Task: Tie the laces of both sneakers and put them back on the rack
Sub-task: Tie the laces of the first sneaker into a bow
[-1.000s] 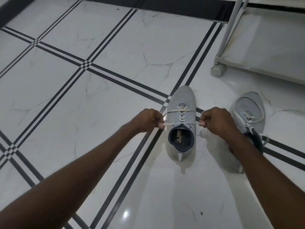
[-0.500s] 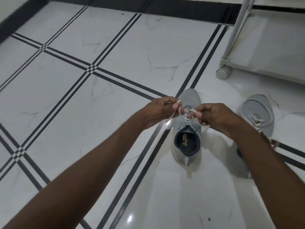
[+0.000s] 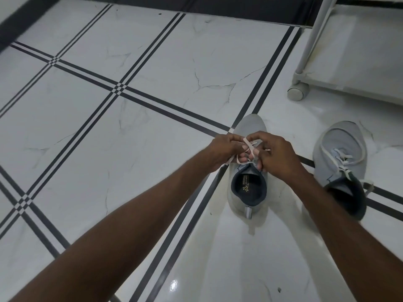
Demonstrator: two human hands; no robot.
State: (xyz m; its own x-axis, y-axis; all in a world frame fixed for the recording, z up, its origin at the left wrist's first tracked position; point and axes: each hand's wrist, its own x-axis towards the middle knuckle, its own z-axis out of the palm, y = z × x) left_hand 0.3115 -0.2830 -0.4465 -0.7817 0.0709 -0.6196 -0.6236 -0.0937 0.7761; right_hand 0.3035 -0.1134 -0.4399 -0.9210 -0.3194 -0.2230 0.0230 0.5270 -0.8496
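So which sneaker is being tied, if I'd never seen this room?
Find the white wheeled rack at top right. Two grey sneakers sit on the tiled floor before it; the tied one is on the left, across the black stripes, with both hands over its laces.

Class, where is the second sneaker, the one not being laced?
In the head view, the second sneaker sits on the floor at right, beside the right hand, below the rack's wheel.

You had a glossy white marble floor (image 3: 152, 62) crossed by paired black stripes. On it, right of centre in the frame, stood a grey sneaker (image 3: 248, 192), toe pointing up the frame. A second grey sneaker (image 3: 340, 155) lay near the right edge. The white rack (image 3: 305, 68) rested on a caster at upper right.
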